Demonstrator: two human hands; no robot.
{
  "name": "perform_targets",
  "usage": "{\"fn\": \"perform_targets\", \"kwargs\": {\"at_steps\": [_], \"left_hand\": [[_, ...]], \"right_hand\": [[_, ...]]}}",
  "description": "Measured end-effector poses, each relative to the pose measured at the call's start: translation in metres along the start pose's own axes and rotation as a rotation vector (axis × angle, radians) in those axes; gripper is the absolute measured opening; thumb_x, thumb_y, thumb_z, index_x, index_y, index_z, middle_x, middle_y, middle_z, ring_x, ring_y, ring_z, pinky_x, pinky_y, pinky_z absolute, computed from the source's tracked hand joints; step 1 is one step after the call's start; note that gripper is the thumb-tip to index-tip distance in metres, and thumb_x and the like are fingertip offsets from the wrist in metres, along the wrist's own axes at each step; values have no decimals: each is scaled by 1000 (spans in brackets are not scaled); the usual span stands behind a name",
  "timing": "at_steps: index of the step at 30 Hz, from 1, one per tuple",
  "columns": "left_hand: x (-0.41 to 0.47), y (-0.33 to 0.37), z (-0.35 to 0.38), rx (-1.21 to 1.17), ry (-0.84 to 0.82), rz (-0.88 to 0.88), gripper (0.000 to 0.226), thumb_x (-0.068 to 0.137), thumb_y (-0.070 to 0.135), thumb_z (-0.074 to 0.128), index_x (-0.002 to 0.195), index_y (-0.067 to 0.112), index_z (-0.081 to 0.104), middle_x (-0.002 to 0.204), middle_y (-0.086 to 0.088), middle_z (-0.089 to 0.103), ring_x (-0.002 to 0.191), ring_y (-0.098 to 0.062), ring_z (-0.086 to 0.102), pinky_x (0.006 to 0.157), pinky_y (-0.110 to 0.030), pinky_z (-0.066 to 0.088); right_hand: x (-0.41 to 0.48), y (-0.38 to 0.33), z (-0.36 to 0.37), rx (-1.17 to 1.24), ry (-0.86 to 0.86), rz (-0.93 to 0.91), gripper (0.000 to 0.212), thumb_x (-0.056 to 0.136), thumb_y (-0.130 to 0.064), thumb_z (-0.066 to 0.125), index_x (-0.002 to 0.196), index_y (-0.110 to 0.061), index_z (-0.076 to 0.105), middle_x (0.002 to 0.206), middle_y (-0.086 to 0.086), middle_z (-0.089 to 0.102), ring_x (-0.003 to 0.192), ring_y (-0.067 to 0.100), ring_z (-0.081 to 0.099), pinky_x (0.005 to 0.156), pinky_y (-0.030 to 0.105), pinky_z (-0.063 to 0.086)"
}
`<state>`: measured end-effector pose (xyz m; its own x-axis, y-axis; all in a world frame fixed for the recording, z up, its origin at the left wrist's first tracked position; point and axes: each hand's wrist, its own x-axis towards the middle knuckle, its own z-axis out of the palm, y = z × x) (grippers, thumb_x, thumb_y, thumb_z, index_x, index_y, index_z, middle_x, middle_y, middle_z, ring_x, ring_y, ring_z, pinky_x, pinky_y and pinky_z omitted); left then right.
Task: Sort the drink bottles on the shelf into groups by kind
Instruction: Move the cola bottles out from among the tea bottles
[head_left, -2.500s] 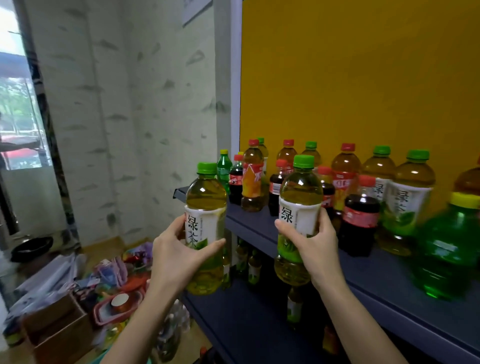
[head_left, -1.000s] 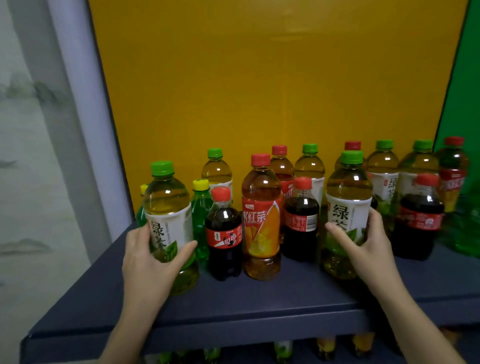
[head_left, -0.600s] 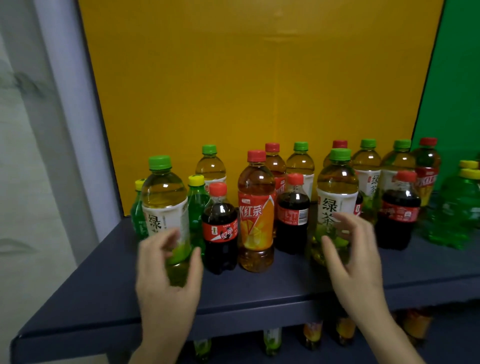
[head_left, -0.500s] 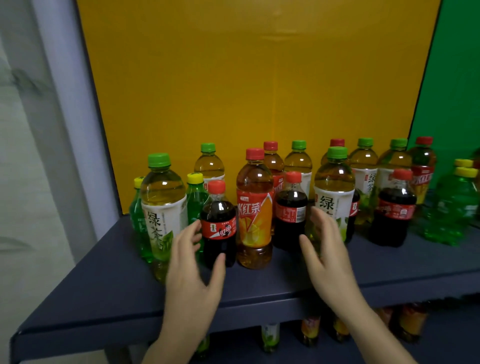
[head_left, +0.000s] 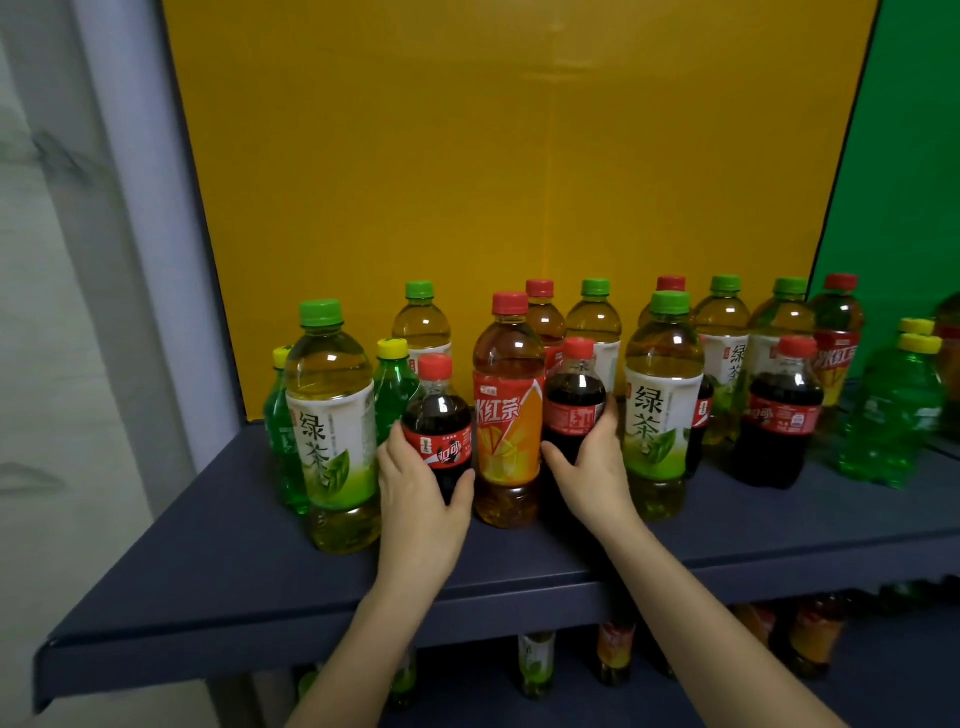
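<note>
My left hand (head_left: 418, 493) wraps the lower half of a small cola bottle (head_left: 439, 415) with a red cap, standing on the dark blue shelf (head_left: 218, 566). My right hand (head_left: 592, 473) grips a second small cola bottle (head_left: 574, 400). Between them stands a red-capped iced black tea bottle (head_left: 509, 415) with an orange label. A green tea bottle (head_left: 332, 415) stands left of my left hand, another green tea bottle (head_left: 662, 405) right of my right hand. Both stand free.
More green tea and black tea bottles line the yellow back panel (head_left: 493, 156). A third cola bottle (head_left: 779, 415) and green soda bottles (head_left: 898, 410) stand at the right; two green soda bottles (head_left: 392, 389) at the left. Further bottles stand on the shelf below.
Both hands let go of the two green tea bottles, which now stand on the shelf. The hands moved inward and closed on the two small cola bottles.
</note>
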<state>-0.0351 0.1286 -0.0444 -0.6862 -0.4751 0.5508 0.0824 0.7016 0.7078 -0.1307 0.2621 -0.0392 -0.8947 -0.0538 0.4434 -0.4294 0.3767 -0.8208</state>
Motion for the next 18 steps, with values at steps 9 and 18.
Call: {"fn": "perform_targets", "kwargs": {"at_steps": [9, 18], "left_hand": [[2, -1, 1, -34, -25, -45, 86, 80, 21, 71, 139, -4, 15, 141, -20, 35, 129, -32, 41, 103, -41, 41], [-18, -5, -14, -132, -28, 23, 82, 75, 27, 75, 136, 7, 24, 134, -8, 46, 121, -22, 48, 97, -34, 45]], "right_hand": [[-8, -1, 1, -104, 0, 11, 84, 84, -20, 66, 145, -7, 10, 141, 16, 38, 131, 31, 39, 105, 43, 36], [-38, 1, -16, -75, -25, -71, 82, 83, -24, 67, 144, -11, 14, 143, 7, 36, 131, 21, 37, 107, 38, 35]]}}
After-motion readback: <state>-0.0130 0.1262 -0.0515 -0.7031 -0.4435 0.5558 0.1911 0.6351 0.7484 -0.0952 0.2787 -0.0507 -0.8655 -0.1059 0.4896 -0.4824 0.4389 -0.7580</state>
